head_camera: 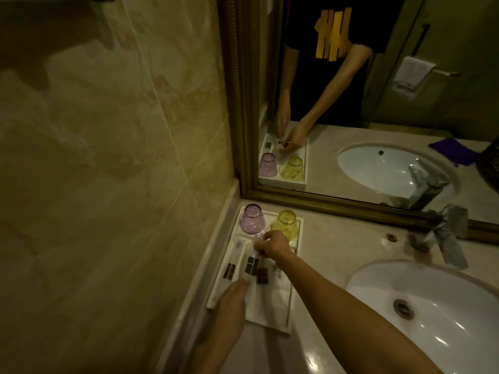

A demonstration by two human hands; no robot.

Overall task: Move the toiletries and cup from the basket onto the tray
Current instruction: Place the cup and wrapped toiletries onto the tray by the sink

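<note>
Right hand [272,245] grip pinching clear packet [258,242] mid-tray [295,287]; left hand [233,295] spread flat, near edge.

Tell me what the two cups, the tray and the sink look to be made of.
Purple cup and yellow cup: tinted see-through glass or clear plastic, with a patterned surface. Tray: white and matte, maybe stone or ceramic; unclear. Sink: glossy white ceramic, by its bright highlights.

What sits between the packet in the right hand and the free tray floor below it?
Nothing visible. The right hand holds a clear packet just above the tray; the purple cup and yellow cup stand behind, and dark-labelled packets lie beside.
</note>
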